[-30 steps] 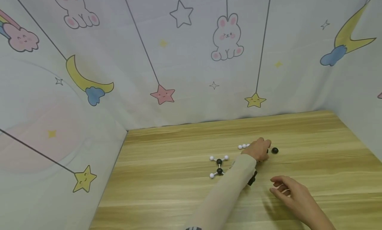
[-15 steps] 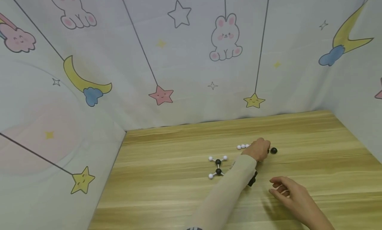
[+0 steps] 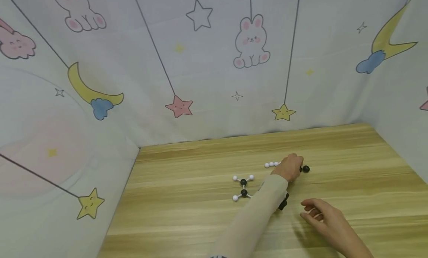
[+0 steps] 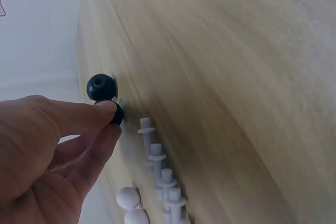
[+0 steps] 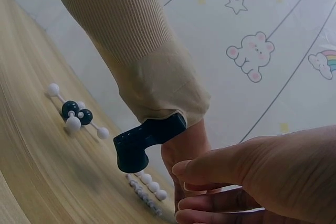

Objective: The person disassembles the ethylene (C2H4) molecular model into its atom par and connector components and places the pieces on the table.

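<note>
Pinching left hand (image 4: 50, 161): reached out over the table (image 3: 174, 206) and clamped the first black ball (image 4: 118, 114) between thumb and fingertips.
First black ball: sat at the very tips of the digits, partly covered by them, close to the wood-grain surface.
Second black ball (image 4: 101, 87): rested on the table right by the pinched one, a small round hole in view; touched it or lay just beside it, could not tell which.
Right hand (image 3: 322, 218): hung above the table, nearer the wearer and apart from the left hand, fingers loosely curved, thumb clear of the fingertips.
White pegs (image 4: 157, 157): lay in a row near the left hand, with collars around the shafts.
White balls (image 4: 128, 198): lined up alongside the pegs, partly hidden behind the left hand in the head view.
Ball-and-stick model (image 3: 244, 187): lay on the table to the left of the sleeve (image 3: 254, 213), built of two joined dark centres with white ends on rods; partly covered in the head view.
Sleeve: ran beige along the left arm, ribbed higher up.
Black wrist device (image 5: 139, 142): sat at the cuff of the left arm.
Backdrop (image 3: 214, 76): rose pale behind the table, printed with rabbits, stars, moons and clouds.
</note>
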`<control>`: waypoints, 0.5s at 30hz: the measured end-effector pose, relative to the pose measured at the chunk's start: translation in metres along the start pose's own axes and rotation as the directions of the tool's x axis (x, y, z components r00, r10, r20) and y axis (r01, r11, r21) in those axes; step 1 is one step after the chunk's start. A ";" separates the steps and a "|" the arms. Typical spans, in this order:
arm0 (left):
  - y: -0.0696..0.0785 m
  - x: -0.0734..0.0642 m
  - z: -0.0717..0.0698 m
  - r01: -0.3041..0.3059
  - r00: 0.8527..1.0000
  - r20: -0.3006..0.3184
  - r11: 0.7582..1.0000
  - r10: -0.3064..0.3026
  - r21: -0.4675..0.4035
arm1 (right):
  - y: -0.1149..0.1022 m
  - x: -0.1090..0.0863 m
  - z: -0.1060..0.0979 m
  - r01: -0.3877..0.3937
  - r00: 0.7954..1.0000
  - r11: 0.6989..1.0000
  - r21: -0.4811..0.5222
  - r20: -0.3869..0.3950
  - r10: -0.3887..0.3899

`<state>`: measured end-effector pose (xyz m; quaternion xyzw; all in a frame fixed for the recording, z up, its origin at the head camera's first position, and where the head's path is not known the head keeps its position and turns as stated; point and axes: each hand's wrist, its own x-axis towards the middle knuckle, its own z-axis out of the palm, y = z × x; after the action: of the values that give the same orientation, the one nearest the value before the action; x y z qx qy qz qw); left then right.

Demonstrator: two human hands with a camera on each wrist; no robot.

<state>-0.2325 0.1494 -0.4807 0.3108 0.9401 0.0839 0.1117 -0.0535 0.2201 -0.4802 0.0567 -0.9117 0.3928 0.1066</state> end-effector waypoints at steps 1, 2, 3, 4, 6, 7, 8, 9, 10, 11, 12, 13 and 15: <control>0.000 0.000 0.001 0.000 1.000 -0.007 1.000 0.000 0.002 | 0.000 0.000 0.000 0.001 1.000 1.000 -0.001 -0.003 -0.001; 0.001 0.000 0.001 0.000 1.000 -0.012 1.000 0.000 0.006 | 0.000 0.000 0.000 0.003 1.000 1.000 -0.002 -0.004 -0.003; 0.001 0.000 0.001 0.001 1.000 -0.016 1.000 0.000 0.008 | 0.000 0.000 0.000 0.002 1.000 1.000 -0.003 -0.003 -0.002; 0.001 -0.001 0.001 0.001 1.000 -0.020 1.000 -0.001 0.011 | 0.000 -0.001 0.000 -0.001 1.000 1.000 -0.003 -0.002 0.001; 0.002 -0.001 0.001 0.001 1.000 -0.021 1.000 -0.001 0.015 | -0.001 -0.001 0.000 -0.006 1.000 1.000 -0.004 0.002 0.006; 0.002 -0.001 0.002 0.001 1.000 -0.023 1.000 0.000 0.017 | -0.001 -0.001 0.000 -0.009 1.000 1.000 -0.004 0.003 0.009; 0.003 -0.001 0.002 -0.001 1.000 -0.023 1.000 0.001 0.018 | -0.002 -0.001 0.000 -0.011 1.000 1.000 -0.004 0.004 0.011; 0.003 -0.001 0.002 -0.002 1.000 -0.025 1.000 0.003 0.019 | -0.002 -0.002 -0.001 -0.014 1.000 1.000 -0.004 0.006 0.014; 0.003 -0.002 0.002 -0.005 1.000 -0.025 1.000 0.005 0.021 | -0.002 -0.002 -0.001 -0.018 1.000 1.000 -0.005 0.009 0.018; 0.003 -0.002 0.002 -0.006 1.000 -0.024 1.000 0.006 0.023 | -0.003 -0.002 -0.001 -0.023 1.000 1.000 -0.006 0.012 0.023; 0.003 -0.002 0.002 -0.007 1.000 -0.024 1.000 0.008 0.023 | -0.003 -0.002 -0.001 -0.026 1.000 1.000 -0.006 0.014 0.026; 0.004 -0.002 0.003 -0.008 1.000 -0.025 1.000 0.008 0.023 | -0.003 -0.002 -0.001 -0.030 0.999 1.000 -0.006 0.016 0.030; 0.004 -0.003 0.003 -0.011 1.000 -0.025 1.000 0.011 0.022 | -0.004 -0.002 -0.001 -0.041 0.999 0.999 -0.008 0.024 0.041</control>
<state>-0.2271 0.1510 -0.4821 0.3160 0.9406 0.0784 0.0959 -0.0503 0.2186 -0.4775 0.0424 -0.9154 0.3906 0.0878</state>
